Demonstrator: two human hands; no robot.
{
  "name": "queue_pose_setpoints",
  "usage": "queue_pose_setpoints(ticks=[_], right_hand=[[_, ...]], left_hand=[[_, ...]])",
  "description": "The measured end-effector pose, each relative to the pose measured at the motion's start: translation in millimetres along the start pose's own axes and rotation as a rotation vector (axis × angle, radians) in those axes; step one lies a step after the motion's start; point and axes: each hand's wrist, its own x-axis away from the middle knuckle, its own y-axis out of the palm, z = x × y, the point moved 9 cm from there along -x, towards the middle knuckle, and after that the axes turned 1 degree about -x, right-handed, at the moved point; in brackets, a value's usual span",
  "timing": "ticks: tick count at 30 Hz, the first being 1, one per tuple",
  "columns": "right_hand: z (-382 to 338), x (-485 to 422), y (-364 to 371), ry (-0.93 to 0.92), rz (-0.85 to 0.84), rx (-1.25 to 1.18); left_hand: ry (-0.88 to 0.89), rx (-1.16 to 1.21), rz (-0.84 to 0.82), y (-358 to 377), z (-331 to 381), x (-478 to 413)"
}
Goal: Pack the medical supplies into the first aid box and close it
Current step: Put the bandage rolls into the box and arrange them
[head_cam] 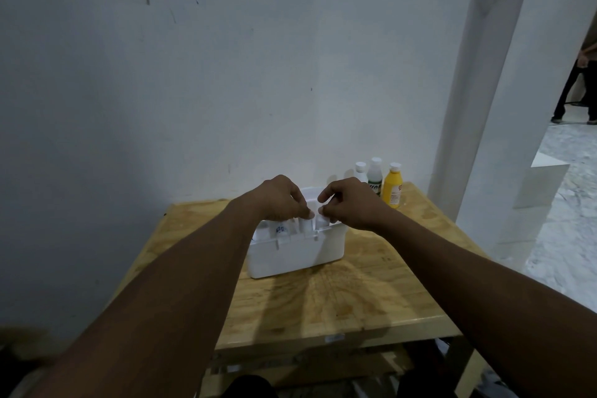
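The white first aid box (290,255) stands open on the wooden table (339,300), with several white items upright inside. My left hand (282,200) hovers over the box's middle, its fingertips pinched on the top of a white roll (305,225). My right hand (350,205) is close beside it, fingers curled and pinched on a white pack (321,222) in the box. The box's far side is hidden behind both hands. A small white bottle (361,172), a clear bottle with a green label (375,176) and a yellow bottle (392,187) stand behind the box to the right.
The table backs onto a white wall (226,90). A white pillar (478,107) rises to the right of the table. Far right, a person's legs (571,87) stand on the pale floor. A lower shelf (307,365) sits under the tabletop.
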Motion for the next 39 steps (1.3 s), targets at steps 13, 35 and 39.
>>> queue_pose_setpoints(ticks=[13, 35, 39], right_hand=[[2.5, -1.5, 2.1, -0.013, 0.004, 0.018], [1.4, -3.2, -3.2, -0.025, 0.056, 0.011], [0.9, -5.8, -17.8, -0.03, 0.121, 0.011]], left_hand=[[-0.003, 0.056, -0.134, 3.5, 4.0, 5.5], [0.014, 0.044, -0.018, 0.9, 1.8, -4.3], [0.015, 0.042, 0.032, -5.0, 2.2, -9.9]])
